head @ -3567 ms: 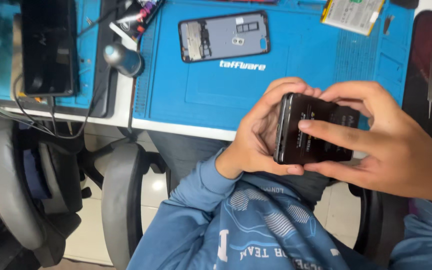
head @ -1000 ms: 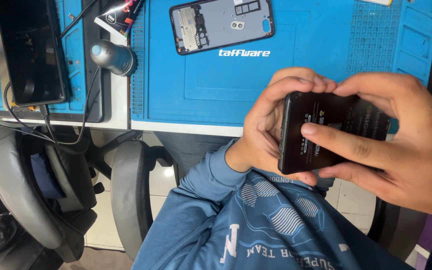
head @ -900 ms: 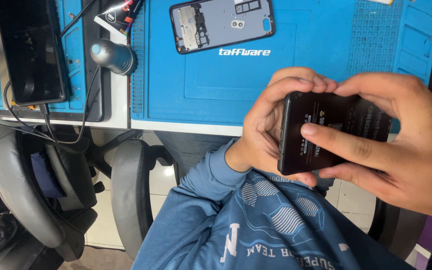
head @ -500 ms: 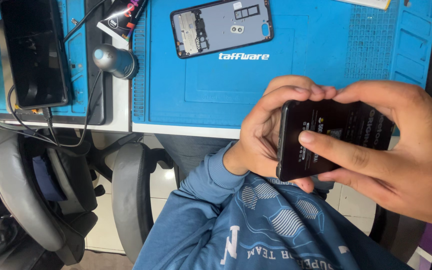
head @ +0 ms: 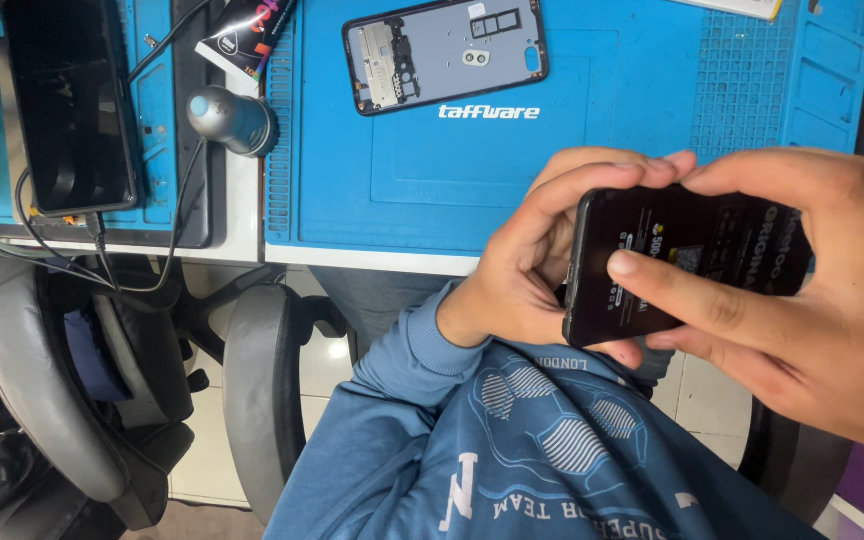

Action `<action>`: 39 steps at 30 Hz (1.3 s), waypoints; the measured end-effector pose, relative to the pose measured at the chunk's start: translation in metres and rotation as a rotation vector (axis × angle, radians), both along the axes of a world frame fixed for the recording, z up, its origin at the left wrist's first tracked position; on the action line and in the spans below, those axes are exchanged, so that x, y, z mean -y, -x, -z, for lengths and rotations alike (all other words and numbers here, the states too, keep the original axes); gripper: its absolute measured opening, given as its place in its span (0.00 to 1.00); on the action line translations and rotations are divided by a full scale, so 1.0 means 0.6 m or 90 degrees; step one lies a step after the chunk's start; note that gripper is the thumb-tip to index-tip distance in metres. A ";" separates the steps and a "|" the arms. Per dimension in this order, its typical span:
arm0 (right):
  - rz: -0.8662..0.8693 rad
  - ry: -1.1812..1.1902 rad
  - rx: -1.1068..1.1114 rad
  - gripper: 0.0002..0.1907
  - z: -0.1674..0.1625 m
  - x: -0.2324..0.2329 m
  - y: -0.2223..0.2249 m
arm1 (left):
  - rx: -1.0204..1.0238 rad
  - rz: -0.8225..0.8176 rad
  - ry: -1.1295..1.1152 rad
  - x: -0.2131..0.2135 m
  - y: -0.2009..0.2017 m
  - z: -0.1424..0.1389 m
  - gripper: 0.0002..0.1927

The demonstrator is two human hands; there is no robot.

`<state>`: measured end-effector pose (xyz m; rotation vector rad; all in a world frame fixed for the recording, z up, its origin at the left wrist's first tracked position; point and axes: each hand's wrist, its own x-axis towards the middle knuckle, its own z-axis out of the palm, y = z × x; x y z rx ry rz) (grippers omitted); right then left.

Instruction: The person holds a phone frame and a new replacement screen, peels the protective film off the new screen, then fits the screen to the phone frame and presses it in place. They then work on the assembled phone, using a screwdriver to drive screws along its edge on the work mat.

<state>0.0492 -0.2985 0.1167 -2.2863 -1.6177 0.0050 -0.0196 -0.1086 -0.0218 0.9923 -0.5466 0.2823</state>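
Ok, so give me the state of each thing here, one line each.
black phone: held up, printed face showing.
left hand: gripping its end.
right hand: gripping it, forefinger across its face.
phone back frame: lying flat on blue mat, insides exposed.
dark-screened device: lying flat, screen off.

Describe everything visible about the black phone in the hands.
The black phone is a slim glossy slab with rounded corners; its visible face bears pale print. It is held tilted above the lap, off the blue mat. The left hand cups its left end, and the right hand lays fingers across its face.
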 end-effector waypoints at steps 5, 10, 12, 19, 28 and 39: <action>-0.012 0.003 0.016 0.34 0.001 -0.001 -0.007 | -0.044 0.030 -0.041 -0.017 0.005 -0.016 0.53; 0.007 0.006 0.023 0.32 -0.004 -0.002 -0.007 | -0.114 0.089 -0.059 -0.034 0.009 -0.027 0.52; 0.007 0.014 0.031 0.32 -0.005 -0.003 -0.007 | -0.095 0.084 -0.070 -0.037 0.010 -0.029 0.51; 0.000 0.022 0.045 0.32 -0.009 -0.006 -0.010 | -0.099 0.075 -0.078 -0.038 0.015 -0.036 0.50; -0.003 0.008 0.032 0.32 -0.005 -0.007 -0.013 | -0.118 0.083 -0.051 -0.032 0.017 -0.031 0.49; -0.015 0.014 0.119 0.31 -0.006 -0.012 -0.022 | -0.177 0.072 0.048 -0.028 0.028 -0.067 0.35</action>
